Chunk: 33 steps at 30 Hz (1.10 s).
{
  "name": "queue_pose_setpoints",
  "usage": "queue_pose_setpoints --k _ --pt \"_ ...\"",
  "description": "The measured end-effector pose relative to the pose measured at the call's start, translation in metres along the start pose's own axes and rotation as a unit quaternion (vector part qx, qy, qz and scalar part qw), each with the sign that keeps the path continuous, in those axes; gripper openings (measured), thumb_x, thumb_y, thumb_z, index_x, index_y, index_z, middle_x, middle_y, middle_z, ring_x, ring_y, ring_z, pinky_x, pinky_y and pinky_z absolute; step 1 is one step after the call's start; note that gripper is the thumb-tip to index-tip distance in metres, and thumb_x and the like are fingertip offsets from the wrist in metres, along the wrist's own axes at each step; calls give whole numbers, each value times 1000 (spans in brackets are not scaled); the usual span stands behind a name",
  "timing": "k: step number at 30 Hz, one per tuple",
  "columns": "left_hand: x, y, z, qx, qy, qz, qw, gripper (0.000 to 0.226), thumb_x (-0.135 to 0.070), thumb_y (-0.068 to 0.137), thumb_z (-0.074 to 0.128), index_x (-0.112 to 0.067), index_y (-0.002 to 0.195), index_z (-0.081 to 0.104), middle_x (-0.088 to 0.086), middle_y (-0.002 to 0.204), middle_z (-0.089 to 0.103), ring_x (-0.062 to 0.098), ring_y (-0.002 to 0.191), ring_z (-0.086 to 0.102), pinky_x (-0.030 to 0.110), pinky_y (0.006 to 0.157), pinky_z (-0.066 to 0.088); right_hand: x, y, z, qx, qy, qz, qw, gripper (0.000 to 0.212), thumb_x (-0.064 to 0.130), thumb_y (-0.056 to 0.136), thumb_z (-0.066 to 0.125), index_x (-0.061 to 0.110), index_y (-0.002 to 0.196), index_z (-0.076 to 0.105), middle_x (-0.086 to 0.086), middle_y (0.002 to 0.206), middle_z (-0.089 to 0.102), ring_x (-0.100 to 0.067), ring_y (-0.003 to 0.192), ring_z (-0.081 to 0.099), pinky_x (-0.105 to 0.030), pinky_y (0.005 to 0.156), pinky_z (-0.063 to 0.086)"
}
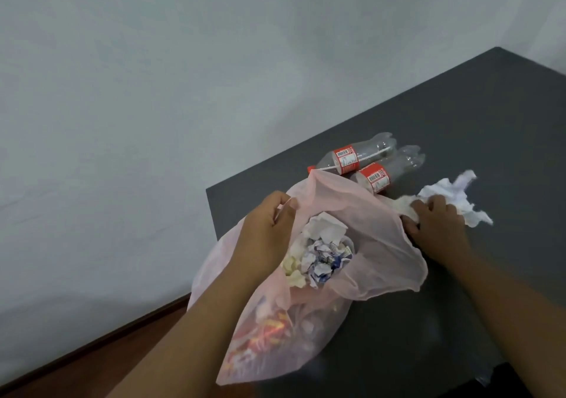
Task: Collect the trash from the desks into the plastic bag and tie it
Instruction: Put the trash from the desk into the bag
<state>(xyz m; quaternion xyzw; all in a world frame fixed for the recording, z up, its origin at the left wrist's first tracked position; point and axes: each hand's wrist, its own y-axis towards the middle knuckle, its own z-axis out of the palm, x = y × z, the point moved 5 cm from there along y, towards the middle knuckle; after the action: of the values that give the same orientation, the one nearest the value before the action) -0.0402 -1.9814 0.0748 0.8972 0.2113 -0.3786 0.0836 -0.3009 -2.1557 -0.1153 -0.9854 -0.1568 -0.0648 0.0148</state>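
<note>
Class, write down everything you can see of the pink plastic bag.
The pink plastic bag is thin and translucent, its mouth open. It sags off the dark desk, partly filled with crumpled paper and colourful wrappers. The left hand grips its rim; the right hand, gripping a white tissue, touches its right edge.

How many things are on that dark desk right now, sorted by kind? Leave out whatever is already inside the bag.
Plastic bottles: 2
Pink plastic bag: 1
Crumpled paper, one clump gripped by the right hand: 1
Total: 4
</note>
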Motion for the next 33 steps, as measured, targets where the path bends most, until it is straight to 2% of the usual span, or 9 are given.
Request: queue_pose_setpoints --k 4,8,12,15,18,22,26,29,33 --pt "7 4 -1 -2 -3 -16 1000 25 -35 102 44 -20 87 58 -8 66 52 1 56 43 14 51 33 -7 -37 4 -38 20 16 999 23 22 82 68 6 95 58 -15 87 53 -29 69 53 -41 59 50" --pt "9 7 -8 -8 -5 -33 999 26 -36 102 43 -18 93 59 -5 72 55 5 60 43 20 55 35 0 -42 2 14 -5 -47 999 22 23 89 60 10 107 61 -11 104 54 -27 92 54 -39 74 51" --pt "8 7 -16 -18 -28 -45 998 31 -38 103 41 -13 96 58 -5 72 50 10 61 41 25 56 33 28 -34 -70 -73 241 35 967 14 20 92 58 9 95 50 -7 94 50 -26 78 53 -39 67 47" --pt "6 5 -22 -36 -68 -51 996 32 -40 103 40 -13 96 57 -5 72 50 10 60 41 26 56 33 85 -51 -133 -151 308 -81 936 15 14 88 60 10 84 46 -5 83 45 -21 66 45 -35 59 42" --pt "0 4 -27 -48 -100 -45 993 32 -38 103 39 -14 93 56 -5 74 52 12 65 44 25 58 36 152 -84 -160 -89 347 -200 912 16 20 85 59 13 85 45 1 80 43 -16 62 42 -30 55 38" --pt "-4 6 -34 -62 -112 -33 991 24 -35 104 39 -21 97 57 -7 86 59 9 77 54 21 66 45 232 -93 -140 75 282 -266 919 16 23 91 58 13 102 56 -2 103 57 -18 88 56 -28 83 48" --pt "0 8 -46 -46 -127 19 991 24 -34 104 40 -19 96 58 -6 82 57 8 76 53 20 69 46 274 -103 -119 145 200 -285 926 39 32 96 55 22 133 54 2 136 56 -18 123 53 -29 111 34" --pt "11 15 -63 -39 -139 49 988 23 -31 104 41 -18 92 56 -5 78 55 7 69 49 15 64 43 257 -117 -124 79 208 -281 934 42 45 93 54 31 134 54 9 141 52 -11 130 45 -25 115 18" --pt "37 25 -81 -41 -173 42 983 27 -32 103 43 -17 85 55 -3 72 51 9 62 43 11 53 37 187 -108 -130 -168 89 -66 980 70 55 76 67 31 138 43 -8 144 43 -30 130 37 -54 104 35"
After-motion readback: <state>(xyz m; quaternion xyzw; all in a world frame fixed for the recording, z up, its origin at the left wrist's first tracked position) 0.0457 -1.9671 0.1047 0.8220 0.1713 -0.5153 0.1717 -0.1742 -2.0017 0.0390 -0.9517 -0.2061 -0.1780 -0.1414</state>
